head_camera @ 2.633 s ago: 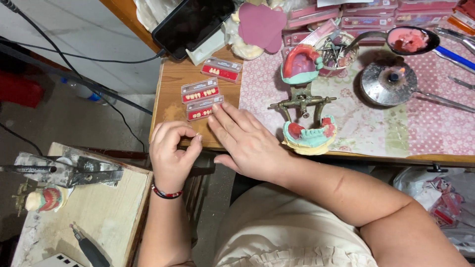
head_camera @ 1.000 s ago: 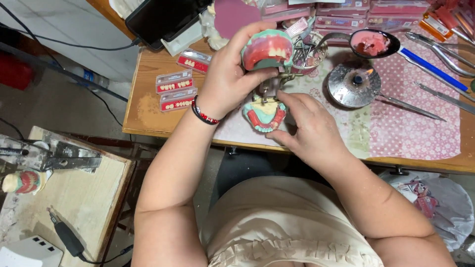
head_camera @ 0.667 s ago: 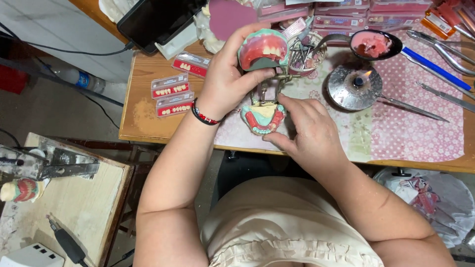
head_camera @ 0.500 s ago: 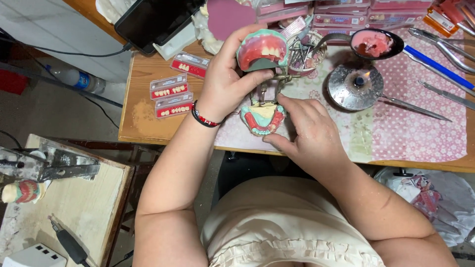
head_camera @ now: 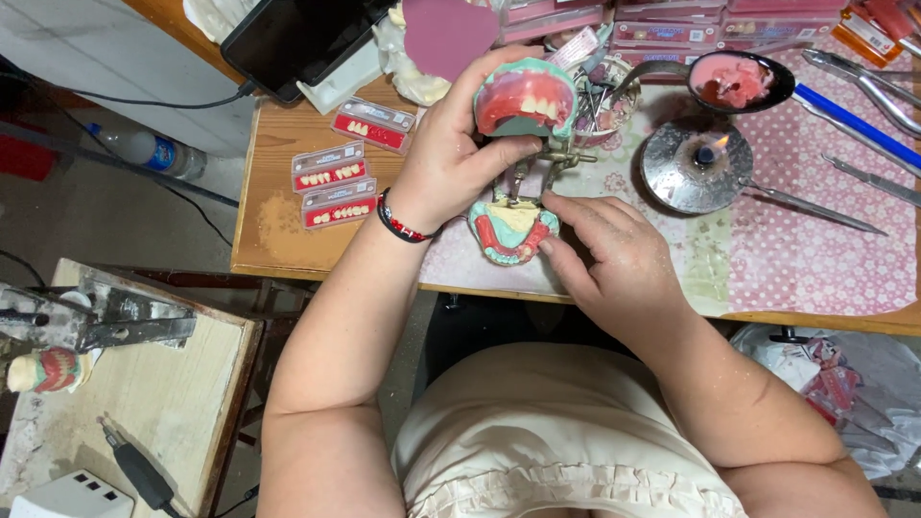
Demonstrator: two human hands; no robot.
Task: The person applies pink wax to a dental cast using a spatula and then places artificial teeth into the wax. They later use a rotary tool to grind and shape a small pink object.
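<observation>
Left hand is up on the worktop, fingers wrapped around the upper denture model and tipping it back on the metal articulator. Right hand sits at four o'clock of the lower denture model, fingers loosely curled, tips touching its rim and the hinge frame. At two o'clock a small burner shows a flame; at nine o'clock lie three tooth cards.

Left hand is raised with fingers curled in a closed grip, a beaded band worn at the wrist. Right hand is held lower, palm down, fingers extended leftward. Both forearms are bare.
</observation>
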